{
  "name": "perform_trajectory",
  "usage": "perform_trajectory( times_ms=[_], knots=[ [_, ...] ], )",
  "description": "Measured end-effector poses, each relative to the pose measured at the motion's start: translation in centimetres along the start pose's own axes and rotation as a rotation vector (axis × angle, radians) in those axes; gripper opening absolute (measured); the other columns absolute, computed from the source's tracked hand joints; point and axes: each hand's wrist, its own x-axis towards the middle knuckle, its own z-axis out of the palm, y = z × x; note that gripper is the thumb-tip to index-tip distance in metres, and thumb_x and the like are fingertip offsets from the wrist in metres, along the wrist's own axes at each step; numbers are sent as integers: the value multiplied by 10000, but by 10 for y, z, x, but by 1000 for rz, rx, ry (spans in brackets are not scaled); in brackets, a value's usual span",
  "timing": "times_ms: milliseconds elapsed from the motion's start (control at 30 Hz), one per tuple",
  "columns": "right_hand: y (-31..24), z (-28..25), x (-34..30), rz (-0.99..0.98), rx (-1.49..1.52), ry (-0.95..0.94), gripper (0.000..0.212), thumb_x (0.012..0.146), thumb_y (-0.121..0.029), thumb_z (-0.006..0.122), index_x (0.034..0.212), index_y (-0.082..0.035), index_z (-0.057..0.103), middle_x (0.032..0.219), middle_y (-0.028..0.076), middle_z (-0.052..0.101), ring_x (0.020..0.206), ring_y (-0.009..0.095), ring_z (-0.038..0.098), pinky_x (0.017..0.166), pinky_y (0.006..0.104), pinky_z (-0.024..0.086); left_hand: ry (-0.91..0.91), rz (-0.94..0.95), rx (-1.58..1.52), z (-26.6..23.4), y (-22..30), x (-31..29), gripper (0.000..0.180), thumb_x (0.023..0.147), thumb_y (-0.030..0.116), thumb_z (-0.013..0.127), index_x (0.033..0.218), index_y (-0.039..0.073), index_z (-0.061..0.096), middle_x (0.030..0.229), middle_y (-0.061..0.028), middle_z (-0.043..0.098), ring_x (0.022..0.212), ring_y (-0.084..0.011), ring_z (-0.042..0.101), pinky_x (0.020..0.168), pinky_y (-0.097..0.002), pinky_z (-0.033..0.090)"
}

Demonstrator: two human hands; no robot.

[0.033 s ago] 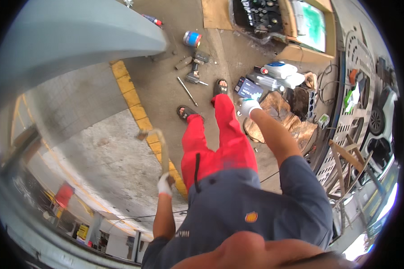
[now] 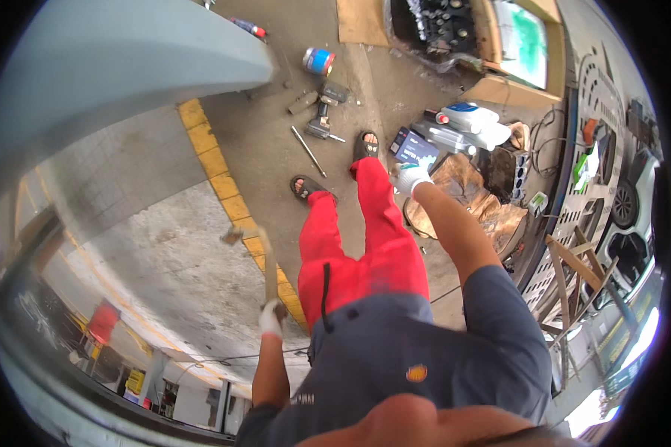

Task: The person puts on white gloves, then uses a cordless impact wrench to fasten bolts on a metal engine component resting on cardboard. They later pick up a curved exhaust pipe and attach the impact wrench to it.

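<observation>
My left hand (image 2: 271,318), in a white glove, is closed around the lower end of a long, tan, curved hose-like piece (image 2: 268,264). Its upper part bends left to a brownish end (image 2: 232,236) and is blurred, so its exact kind is unclear. My right hand (image 2: 412,177), also white-gloved, hangs over the floor at the near side of a dark blue box (image 2: 416,150). Its fingers are curled, and what they hold, if anything, I cannot make out. Brown crumpled cardboard (image 2: 458,182) lies to the right of that hand.
A cordless impact wrench (image 2: 322,119), a metal bar (image 2: 309,151) and a blue-and-red can (image 2: 318,61) lie ahead of my feet. Plastic bottles (image 2: 470,118) and an engine block (image 2: 511,167) are at right. A grey post (image 2: 164,52) stands far left, beyond a yellow floor strip (image 2: 220,175).
My left hand has come slightly nearer my body, and the curved piece has shifted a little with it. My right hand has barely moved.
</observation>
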Motion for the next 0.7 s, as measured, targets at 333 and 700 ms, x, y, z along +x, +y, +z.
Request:
perform_trajectory(
  times_ms=[333,700],
  knots=[
    [-93,91,398,-615,-366,476,440,944,-145,616,1374,-56,638,1368,167,672,1307,339,631,1142,437,473,500,-559,-40,6,-135,-29,127,961,227,701,1054,140,705,905,-23,727,693,-190,682,570,-317,520],
    [-134,83,520,-477,-914,62,215,894,-266,799,1083,-181,853,1128,71,815,1085,272,767,892,434,608,248,-457,-236,34,-201,-27,455,1070,254,578,1488,77,550,1474,-81,626,1379,-255,572,1202,-443,396]
  ],
)
